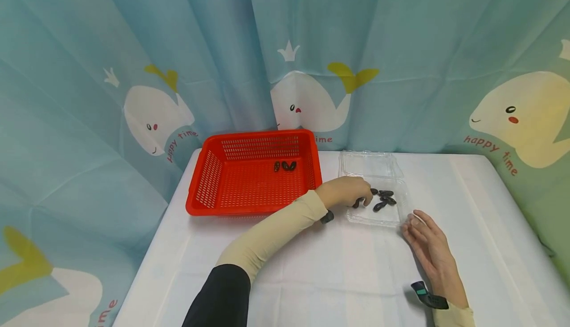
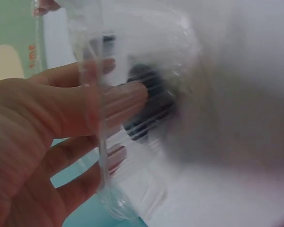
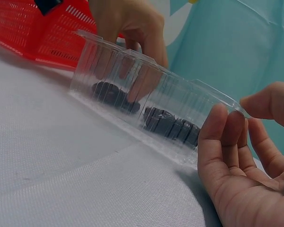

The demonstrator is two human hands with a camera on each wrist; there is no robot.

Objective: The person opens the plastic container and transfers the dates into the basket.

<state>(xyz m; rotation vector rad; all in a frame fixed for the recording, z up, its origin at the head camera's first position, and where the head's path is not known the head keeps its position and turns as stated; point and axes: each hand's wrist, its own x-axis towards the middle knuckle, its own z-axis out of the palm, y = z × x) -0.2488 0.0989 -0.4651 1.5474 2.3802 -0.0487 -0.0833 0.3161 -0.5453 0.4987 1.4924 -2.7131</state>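
A clear plastic clamshell box stands on the table with its lid folded back. Several dark oval pieces, resembling dates, lie inside. My left hand reaches down into the box's left side, fingers spread around a dark piece. In the left wrist view, the thumb lies against or just before a dark piece; the clear wall and blur hide whether they touch. My right hand holds the box's near right corner, thumb at the rim and fingers against the outer wall.
A red plastic basket stands left of the box, with 3 dark oval pieces at its right back. White cloth covers the table. A blue whale-print curtain hangs behind.
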